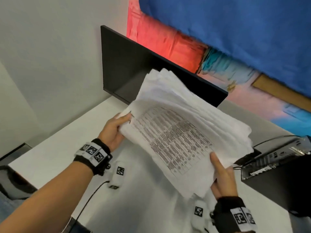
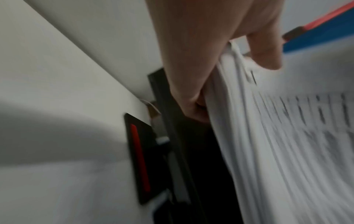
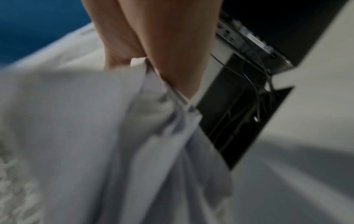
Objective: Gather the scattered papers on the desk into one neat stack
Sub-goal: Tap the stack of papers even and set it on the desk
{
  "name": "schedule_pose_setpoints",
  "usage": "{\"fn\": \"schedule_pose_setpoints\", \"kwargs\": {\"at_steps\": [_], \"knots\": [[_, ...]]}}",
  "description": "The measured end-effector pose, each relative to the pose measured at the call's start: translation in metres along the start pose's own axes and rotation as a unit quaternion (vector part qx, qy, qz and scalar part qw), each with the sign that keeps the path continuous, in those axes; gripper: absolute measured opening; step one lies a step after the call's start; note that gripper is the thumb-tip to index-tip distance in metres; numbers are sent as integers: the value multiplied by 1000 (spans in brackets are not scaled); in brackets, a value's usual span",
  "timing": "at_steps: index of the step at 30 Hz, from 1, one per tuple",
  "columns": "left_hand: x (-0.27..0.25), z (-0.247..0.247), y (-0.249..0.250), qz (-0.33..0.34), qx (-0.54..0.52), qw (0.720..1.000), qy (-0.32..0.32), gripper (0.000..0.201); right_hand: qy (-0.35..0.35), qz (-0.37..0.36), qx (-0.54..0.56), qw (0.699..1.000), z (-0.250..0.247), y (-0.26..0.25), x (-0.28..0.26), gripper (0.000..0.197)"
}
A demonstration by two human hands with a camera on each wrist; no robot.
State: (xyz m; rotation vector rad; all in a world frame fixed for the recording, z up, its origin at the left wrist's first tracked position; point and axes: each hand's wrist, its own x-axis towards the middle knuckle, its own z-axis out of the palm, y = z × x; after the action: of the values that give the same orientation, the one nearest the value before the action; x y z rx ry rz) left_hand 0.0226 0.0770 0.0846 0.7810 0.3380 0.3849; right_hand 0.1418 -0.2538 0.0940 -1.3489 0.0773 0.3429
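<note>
Gripping one side of the sheaf, the left hand (image 1: pixel 112 130) curls thumb over and fingers under the papers (image 1: pixel 178 132), while the right hand (image 1: pixel 222 178) pinches the opposite corner, so the bundle hangs tilted above the middle of the desk (image 1: pixel 55 140), its sheets fanned and uneven. Gathering looks finished; squaring comes next, probably by tapping an edge on bare desk nearer the person, clear of the monitor (image 1: pixel 127 68) at the back edge and the computer (image 1: pixel 277 167) at the right edge.
</note>
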Motion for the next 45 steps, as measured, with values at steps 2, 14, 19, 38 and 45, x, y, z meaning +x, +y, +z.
{"fn": "schedule_pose_setpoints", "kwargs": {"at_steps": [2,14,19,38,45], "knots": [[4,-17,11,-26,87,996,9,83,-9,-34,-50,998,0,-17,-1,64],[12,-2,-5,112,249,955,114,47,28,-121,-216,969,34,28,-25,29],[22,-14,-26,26,351,928,123,56,22,32,-237,971,24,92,-8,27],[49,8,-13,123,362,895,228,8,16,-334,-454,826,31,51,1,53],[39,-8,2,73,341,935,58,65,30,-113,-217,969,10,51,14,53]]}}
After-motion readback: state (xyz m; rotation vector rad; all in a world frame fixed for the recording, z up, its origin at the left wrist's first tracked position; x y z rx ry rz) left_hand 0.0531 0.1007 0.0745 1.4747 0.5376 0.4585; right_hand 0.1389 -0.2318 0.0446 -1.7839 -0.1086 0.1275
